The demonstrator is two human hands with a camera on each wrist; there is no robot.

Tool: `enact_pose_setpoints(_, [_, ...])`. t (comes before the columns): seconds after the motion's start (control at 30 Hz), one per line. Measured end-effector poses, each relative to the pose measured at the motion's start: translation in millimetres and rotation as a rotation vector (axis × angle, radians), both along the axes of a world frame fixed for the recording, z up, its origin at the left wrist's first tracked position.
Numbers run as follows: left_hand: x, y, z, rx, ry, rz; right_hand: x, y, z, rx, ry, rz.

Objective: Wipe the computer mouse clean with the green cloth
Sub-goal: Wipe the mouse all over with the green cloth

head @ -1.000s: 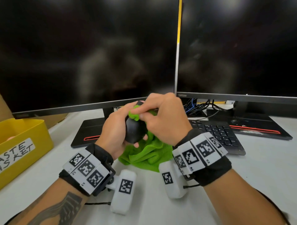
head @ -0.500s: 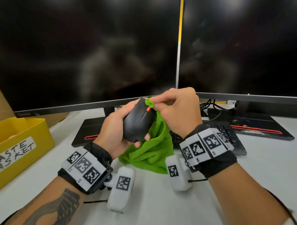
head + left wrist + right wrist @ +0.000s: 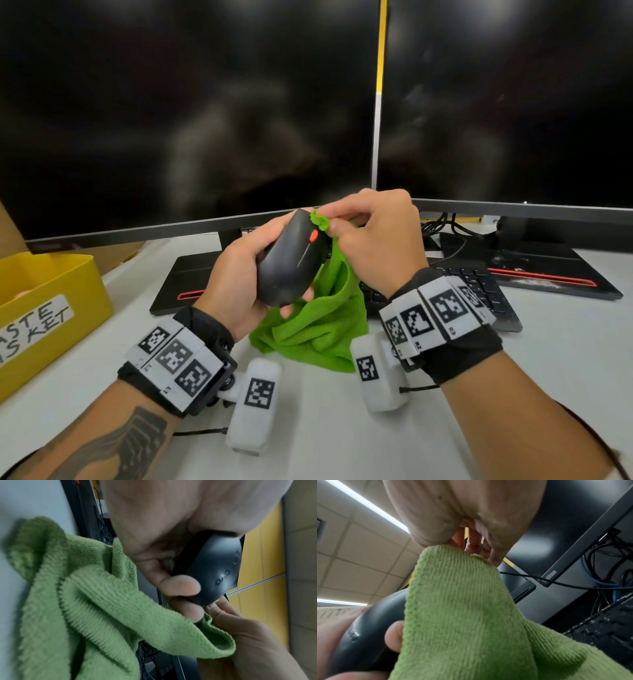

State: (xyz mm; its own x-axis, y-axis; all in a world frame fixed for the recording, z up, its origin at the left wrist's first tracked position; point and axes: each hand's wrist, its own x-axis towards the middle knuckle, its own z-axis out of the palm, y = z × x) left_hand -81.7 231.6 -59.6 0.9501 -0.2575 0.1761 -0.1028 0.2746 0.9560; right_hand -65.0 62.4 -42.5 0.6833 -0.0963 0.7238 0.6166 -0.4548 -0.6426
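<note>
A black computer mouse [image 3: 287, 263] with an orange scroll wheel is held up off the desk, nose tilted up and away. My left hand [image 3: 239, 270] grips it round the body, fingers curled underneath [image 3: 178, 585]. My right hand [image 3: 373, 240] pinches a bunched corner of the green cloth [image 3: 318, 322] against the mouse's front end, just beside the wheel. The rest of the cloth hangs down to the white desk. The left wrist view shows the mouse [image 3: 217, 568] and cloth [image 3: 96, 608]; the right wrist view shows the cloth [image 3: 462, 615] draped over the mouse [image 3: 373, 622].
Two dark monitors [image 3: 188, 102] stand close behind the hands. A black keyboard [image 3: 479, 291] lies under my right wrist. A yellow bin [image 3: 44, 308] labelled as a waste basket sits at the left. Cables [image 3: 442, 226] run behind the right monitor.
The mouse has turned from upright to top side up, showing its orange wheel. My right hand has slid the cloth corner from the mouse's top to the front by the wheel.
</note>
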Motion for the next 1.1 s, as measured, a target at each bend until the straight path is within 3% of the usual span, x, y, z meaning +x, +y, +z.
enact_pose_setpoints(0.17, [-0.1,-0.8,-1.1,-0.006,-0.025,0.022,1.2,-6.9,2.2,0.06,0.077,-0.075])
enact_pose_setpoints(0.3, [-1.1,-0.4,-2.5,-0.002,-0.058,0.01,1.1,-14.6,9.2,0.222,0.041,0.045])
enact_pose_setpoints(0.4, [-1.1,-0.2,-3.4,0.097,-0.129,0.041,-5.0,-7.0,11.4,0.099,0.015,0.148])
enact_pose_setpoints(0.53, [3.6,1.7,-6.7,0.178,-0.219,0.133,-1.0,-4.0,8.1,-0.054,0.043,0.13])
enact_pose_setpoints(0.73, [3.3,0.4,-0.1,0.047,-0.21,0.155,4.3,-10.0,3.7,-0.023,0.083,0.008])
enact_pose_setpoints(1.1, [2.1,-0.7,4.3,-0.011,-0.055,0.18,-4.3,2.5,3.5,0.126,-0.072,0.151])
